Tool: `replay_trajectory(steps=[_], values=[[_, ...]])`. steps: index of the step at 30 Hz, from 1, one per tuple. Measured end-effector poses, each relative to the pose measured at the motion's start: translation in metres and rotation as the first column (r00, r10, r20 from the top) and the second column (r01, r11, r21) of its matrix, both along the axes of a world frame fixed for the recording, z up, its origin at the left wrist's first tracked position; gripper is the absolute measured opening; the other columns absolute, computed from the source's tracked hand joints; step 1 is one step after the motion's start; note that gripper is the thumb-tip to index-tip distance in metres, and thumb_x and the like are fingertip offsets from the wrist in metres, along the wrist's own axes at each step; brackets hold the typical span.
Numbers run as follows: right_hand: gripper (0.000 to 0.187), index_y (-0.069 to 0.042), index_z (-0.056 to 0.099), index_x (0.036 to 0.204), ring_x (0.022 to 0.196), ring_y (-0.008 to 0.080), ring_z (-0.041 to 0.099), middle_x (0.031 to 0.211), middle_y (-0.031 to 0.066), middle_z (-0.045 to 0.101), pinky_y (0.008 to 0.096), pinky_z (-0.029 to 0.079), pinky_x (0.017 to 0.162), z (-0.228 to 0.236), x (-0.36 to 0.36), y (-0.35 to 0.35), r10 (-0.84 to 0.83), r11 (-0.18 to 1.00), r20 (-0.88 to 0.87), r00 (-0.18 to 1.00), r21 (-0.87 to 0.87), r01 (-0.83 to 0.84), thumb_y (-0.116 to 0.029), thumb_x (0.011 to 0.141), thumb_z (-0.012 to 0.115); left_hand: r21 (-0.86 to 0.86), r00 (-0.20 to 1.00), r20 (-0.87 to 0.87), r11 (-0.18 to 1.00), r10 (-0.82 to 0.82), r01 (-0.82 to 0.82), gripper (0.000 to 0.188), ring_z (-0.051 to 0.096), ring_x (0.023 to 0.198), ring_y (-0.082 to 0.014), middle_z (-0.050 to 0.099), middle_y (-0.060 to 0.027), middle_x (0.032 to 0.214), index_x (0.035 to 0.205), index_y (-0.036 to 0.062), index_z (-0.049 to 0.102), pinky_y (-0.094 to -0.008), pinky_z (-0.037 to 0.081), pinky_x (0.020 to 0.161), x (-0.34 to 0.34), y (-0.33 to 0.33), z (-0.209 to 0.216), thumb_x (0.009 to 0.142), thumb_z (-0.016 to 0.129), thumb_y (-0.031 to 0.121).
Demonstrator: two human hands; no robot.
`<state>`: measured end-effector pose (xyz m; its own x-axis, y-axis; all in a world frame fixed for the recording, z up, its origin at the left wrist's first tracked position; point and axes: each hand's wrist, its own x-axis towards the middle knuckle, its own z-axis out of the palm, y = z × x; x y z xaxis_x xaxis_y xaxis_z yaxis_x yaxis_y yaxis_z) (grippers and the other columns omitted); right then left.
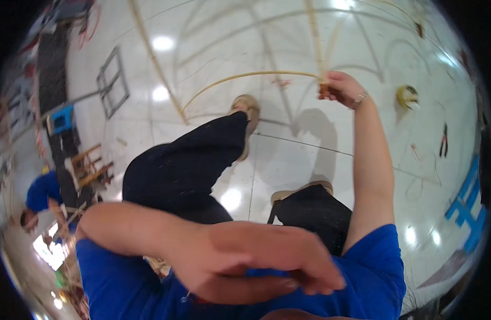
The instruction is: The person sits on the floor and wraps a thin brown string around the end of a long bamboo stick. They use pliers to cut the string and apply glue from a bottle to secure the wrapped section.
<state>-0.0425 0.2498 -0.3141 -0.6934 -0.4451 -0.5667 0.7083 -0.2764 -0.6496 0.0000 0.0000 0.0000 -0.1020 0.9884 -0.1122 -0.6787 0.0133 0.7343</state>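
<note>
At the upper right my right hand [341, 88] is closed around the lower end of a pale bamboo strip [314, 34], where a brown wrapped joint shows below the fingers. A thin curved bamboo strip [251, 73] bows from that joint over to the foot of another slanting strip [155, 58] on the left. These strips seem to form one frame, whose top runs out of view. My left hand [261, 261] is bent across my chest, slightly blurred. Its thumb and fingers are apart, and I see nothing between them.
On the white tiled floor lie a yellow tape roll [408, 97] and pliers [444, 141] at the right. A blue rack [469, 205] stands at the right edge. Leftward are a grey metal frame [113, 82], a wooden stool [90, 168] and another person in blue [42, 189].
</note>
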Motion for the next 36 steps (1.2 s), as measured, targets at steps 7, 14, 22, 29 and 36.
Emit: replay_trajectory(steps=[7, 14, 22, 29, 36], values=[[0.014, -0.003, 0.056, 0.088, 0.068, 0.0187, 0.063, 0.073, 0.0077, 0.062, 0.0229, 0.045, 0.054, -0.012, -0.002, 0.005, 0.033, 0.999, -0.042, 0.999, 0.043, -0.031, -0.017, 0.088, 0.056, 0.119, 0.764, 0.573, 0.893, 0.296, -0.435, 0.028, 0.052, 0.098, -0.0152, 0.053, -0.0091, 0.104, 0.111, -0.0016, 0.049, -0.0271, 0.041, 0.085, 0.027, 0.008, 0.013, 0.086, 0.037, -0.005], [0.016, -0.004, 0.057, 0.087, 0.063, 0.0209, 0.063, 0.072, 0.0094, 0.063, 0.0228, 0.045, 0.048, -0.031, 0.001, 0.008, -0.022, 0.995, -0.066, 0.998, -0.097, 0.015, -0.019, 0.084, 0.062, 0.060, 0.547, 0.765, 0.808, 0.340, -0.586, 0.032, 0.051, 0.105, -0.0192, 0.053, -0.0118, 0.112, 0.114, -0.0027, 0.049, -0.0302, 0.041, 0.092, 0.044, 0.012, 0.016, 0.085, 0.036, -0.007], [0.011, -0.003, 0.055, 0.087, 0.060, 0.0177, 0.059, 0.072, 0.0097, 0.061, 0.0248, 0.047, 0.053, -0.025, 0.000, 0.006, 0.005, 0.999, -0.053, 0.999, -0.039, -0.007, -0.014, 0.084, 0.057, 0.091, 0.773, 0.512, 0.871, 0.374, -0.482, 0.034, 0.053, 0.101, -0.0195, 0.055, -0.0116, 0.108, 0.109, -0.0035, 0.052, -0.0296, 0.043, 0.088, 0.019, 0.013, 0.004, 0.080, 0.035, -0.012], [0.015, 0.000, 0.057, 0.090, 0.068, 0.0150, 0.061, 0.077, 0.0077, 0.061, 0.0223, 0.044, 0.057, -0.015, -0.002, 0.009, 0.025, 0.999, -0.010, 1.000, -0.022, -0.025, -0.014, 0.088, 0.053, -0.355, 0.334, 0.319, 0.438, 0.887, -0.826, 0.021, 0.056, 0.065, -0.0193, 0.058, -0.0126, 0.084, 0.102, -0.0032, 0.059, -0.0279, 0.047, 0.065, 0.027, 0.067, 0.032, 0.084, 0.058, 0.007], [0.016, -0.009, 0.061, 0.089, 0.077, 0.0141, 0.066, 0.081, 0.0022, 0.065, 0.0213, 0.047, 0.060, -0.001, -0.004, -0.006, 0.080, 0.997, -0.092, 0.993, 0.007, -0.080, -0.024, 0.086, 0.058, -0.344, 0.980, 0.071, 0.927, 0.185, -0.150, 0.019, 0.051, 0.089, -0.0181, 0.051, -0.0130, 0.098, 0.105, 0.0011, 0.051, -0.0275, 0.041, 0.077, -0.020, 0.032, -0.007, 0.087, 0.046, 0.000]])
